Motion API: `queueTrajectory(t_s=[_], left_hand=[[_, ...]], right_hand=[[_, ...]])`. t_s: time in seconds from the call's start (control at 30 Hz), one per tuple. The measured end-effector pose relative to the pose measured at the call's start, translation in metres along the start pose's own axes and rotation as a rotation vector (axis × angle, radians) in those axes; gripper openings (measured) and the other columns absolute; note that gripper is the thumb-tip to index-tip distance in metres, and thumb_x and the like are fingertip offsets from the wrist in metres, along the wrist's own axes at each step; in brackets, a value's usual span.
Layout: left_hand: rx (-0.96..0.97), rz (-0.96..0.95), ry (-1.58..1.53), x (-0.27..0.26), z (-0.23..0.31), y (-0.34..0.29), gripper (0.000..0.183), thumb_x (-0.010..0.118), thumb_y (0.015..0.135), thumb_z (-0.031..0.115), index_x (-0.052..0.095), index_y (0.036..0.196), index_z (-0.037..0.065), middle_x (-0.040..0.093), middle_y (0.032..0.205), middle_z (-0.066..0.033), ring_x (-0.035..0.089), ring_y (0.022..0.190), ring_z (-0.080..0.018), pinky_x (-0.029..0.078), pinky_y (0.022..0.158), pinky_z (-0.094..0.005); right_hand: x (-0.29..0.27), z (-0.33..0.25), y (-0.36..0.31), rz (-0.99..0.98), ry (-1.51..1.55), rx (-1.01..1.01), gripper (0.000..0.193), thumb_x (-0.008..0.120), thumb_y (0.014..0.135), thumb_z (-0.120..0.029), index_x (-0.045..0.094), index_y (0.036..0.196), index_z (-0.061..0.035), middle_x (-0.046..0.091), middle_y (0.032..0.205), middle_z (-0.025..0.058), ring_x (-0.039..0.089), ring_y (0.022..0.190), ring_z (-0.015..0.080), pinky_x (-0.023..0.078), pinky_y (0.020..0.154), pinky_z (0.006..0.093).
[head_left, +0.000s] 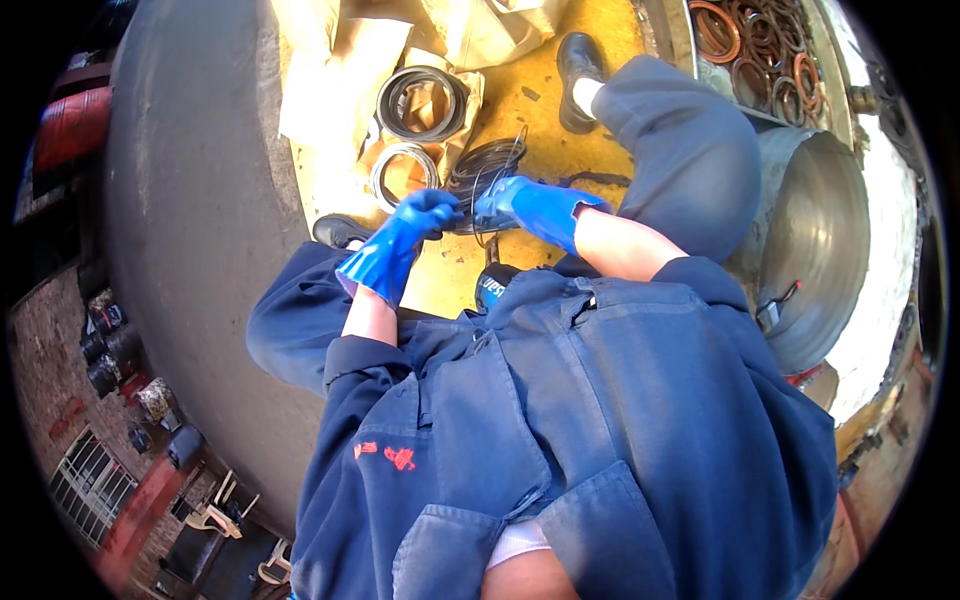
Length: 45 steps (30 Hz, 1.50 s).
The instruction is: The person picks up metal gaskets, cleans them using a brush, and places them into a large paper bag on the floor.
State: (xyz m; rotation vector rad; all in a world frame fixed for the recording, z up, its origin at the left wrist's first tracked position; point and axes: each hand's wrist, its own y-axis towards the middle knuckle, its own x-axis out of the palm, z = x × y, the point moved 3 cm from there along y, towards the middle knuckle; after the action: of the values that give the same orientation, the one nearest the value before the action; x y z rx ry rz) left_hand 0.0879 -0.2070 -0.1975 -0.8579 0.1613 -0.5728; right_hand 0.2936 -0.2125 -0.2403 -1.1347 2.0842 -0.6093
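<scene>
Dark blue overalls (pixel 600 420) fill the lower part of the head view, and from them two bare forearms are stretched forward to hands in blue rubber gloves. Both the left hand (pixel 425 212) and the right hand (pixel 510 200) are closed on a bundle of thin black rings (pixel 487 165), held just above the yellow floor (pixel 540 110); how tightly the fingers are curled can hardly be judged. Beyond it, a grey ring coil (pixel 403 172) and a black ring coil (pixel 425 102) are laid on brown paper (pixel 340 80), with rust-coloured rings (pixel 760 45) seen in a tray (pixel 835 80) at upper right.
</scene>
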Motion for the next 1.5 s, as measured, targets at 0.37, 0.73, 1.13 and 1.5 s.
queueTrajectory(t_s=[0.37,0.73,1.13,1.5], left_hand=[[-0.21,0.02,0.175,0.019,-0.015,0.109,0.047,0.083,0.089,0.038,0.069,0.109,-0.001,0.072,0.09,-0.0102,0.067,0.069,-0.0189,0.054,0.06,-0.0336],[-0.271,-0.12,-0.498,0.068,0.026,0.103,0.014,0.051,0.104,0.017,0.058,0.1,0.006,0.061,0.082,-0.0052,0.05,0.062,-0.0169,0.041,0.057,-0.0299],[-0.085,0.186,-0.601,0.062,0.042,0.053,0.025,0.057,0.105,0.025,0.069,0.107,0.003,0.064,0.077,-0.0018,0.048,0.055,-0.0145,0.04,0.053,-0.0262],[-0.027,0.165,-0.535,0.033,0.023,0.051,0.022,0.063,0.096,0.013,0.068,0.112,0.0,0.07,0.086,-0.0116,0.064,0.067,-0.0208,0.049,0.053,-0.0305]], right_hand=[[0.022,-0.015,-0.008,0.184,0.433,-0.032,0.037,0.072,0.091,-0.029,0.073,0.121,-0.0066,0.075,0.109,0.0142,0.068,0.105,0.0238,0.053,0.093,0.0351],[-0.105,0.02,-0.06,0.507,-0.13,0.453,0.029,0.067,0.089,-0.021,0.077,0.115,-0.0112,0.072,0.117,0.0201,0.071,0.111,0.0369,0.058,0.09,0.0464],[-0.093,0.017,-0.048,0.251,-0.391,0.433,0.04,0.067,0.091,-0.012,0.07,0.131,-0.019,0.07,0.131,0.0102,0.068,0.121,0.0317,0.056,0.096,0.0452],[-0.071,0.05,-0.035,0.162,-0.473,0.451,0.029,0.071,0.09,-0.016,0.077,0.118,-0.0144,0.074,0.123,0.0054,0.071,0.115,0.0286,0.059,0.084,0.0443]])
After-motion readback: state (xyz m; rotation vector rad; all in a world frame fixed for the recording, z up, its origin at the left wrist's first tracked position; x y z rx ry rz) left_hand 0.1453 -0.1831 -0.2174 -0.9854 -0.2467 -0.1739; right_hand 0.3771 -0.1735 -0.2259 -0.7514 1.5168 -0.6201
